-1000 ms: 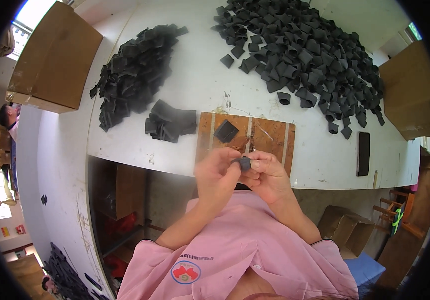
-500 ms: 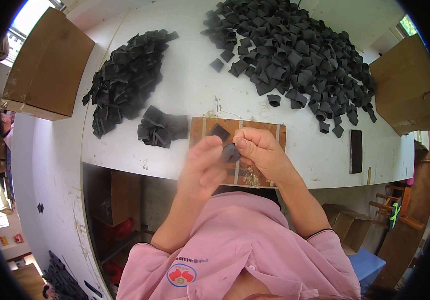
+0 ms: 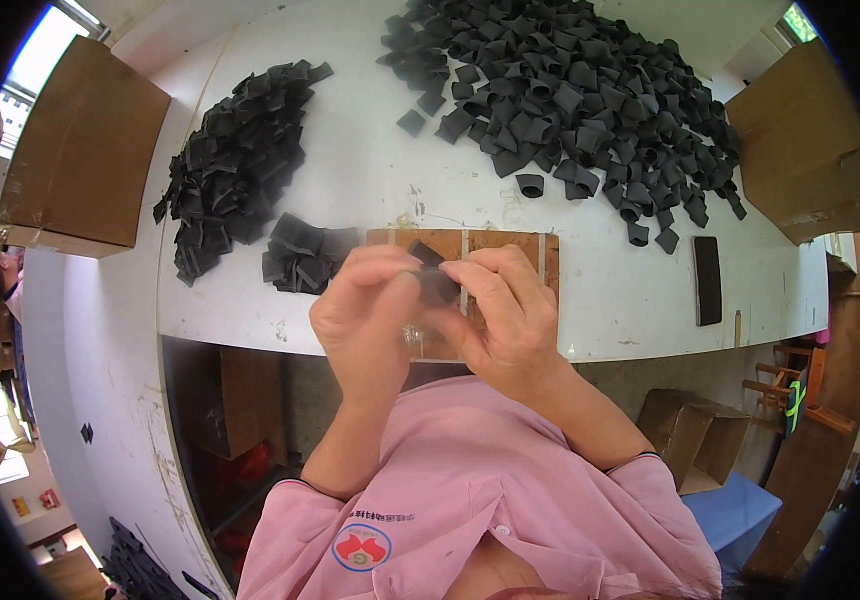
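Above the wooden board, a small dark grey foam-like piece is pinched between both hands. My left hand has its thumb and fingertips closed on the piece's left side, slightly blurred. At the other side, my right hand grips it with thumb and index finger, so much of the piece is hidden. Another dark grey piece lies on the board just beyond my fingertips. A small heap of flat dark pieces sits left of the board, close to my left hand.
A larger heap of flat dark pieces lies far left. Many curled, tube-like pieces are piled at the far right. A dark phone-like slab rests on the white table. Cardboard boxes stand at both sides.
Both hands have shifted a little left with the piece. It showed a rounded, rolled end before; now it looks flatter, and my right fingers have spread along it.
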Tool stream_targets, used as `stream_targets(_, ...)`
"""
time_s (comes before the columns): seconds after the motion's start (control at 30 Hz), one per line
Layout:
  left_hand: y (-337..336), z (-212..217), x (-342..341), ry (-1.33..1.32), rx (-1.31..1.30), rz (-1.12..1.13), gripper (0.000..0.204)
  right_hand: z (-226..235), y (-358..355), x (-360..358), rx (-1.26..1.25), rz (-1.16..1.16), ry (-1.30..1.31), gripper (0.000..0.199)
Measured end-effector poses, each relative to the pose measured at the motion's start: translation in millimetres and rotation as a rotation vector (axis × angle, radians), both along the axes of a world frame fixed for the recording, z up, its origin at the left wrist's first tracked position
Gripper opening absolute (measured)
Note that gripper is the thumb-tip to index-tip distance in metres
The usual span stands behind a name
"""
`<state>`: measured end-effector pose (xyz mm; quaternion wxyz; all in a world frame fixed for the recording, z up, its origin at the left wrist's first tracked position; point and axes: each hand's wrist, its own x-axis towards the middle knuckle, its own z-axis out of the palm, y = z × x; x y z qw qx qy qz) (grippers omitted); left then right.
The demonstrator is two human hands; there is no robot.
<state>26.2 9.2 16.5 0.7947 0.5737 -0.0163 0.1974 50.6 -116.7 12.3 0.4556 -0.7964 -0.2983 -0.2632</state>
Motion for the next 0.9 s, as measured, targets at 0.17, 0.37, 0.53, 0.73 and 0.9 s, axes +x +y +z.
stream_targets(0.17,-1,4,-4,0.205,-0.595,-0.076,0.006,12,3,6,-0.024,-0.021,-0.036,0.023)
stream_targets(0.37,-5,-2,-14,0.157,-0.433,-0.021,0.005,0,0,10,0.083,0.068,-0.051,0.019)
stream_targets(0.53,-4,6,-5,0.036,0.016,0.041,0.012,-10,-9,12,0.128,0.187,0.186,0.016)
stream_targets(0.73,11,3,-5,-0.014,0.499,0.051,0.008,4,-9,14,0.119,0.211,0.265,0.016)
stream_targets(0.9,11,-8,-5,0.026,0.258,0.088,0.008,6,-4,18,-0.022,0.152,-0.024,0.019)
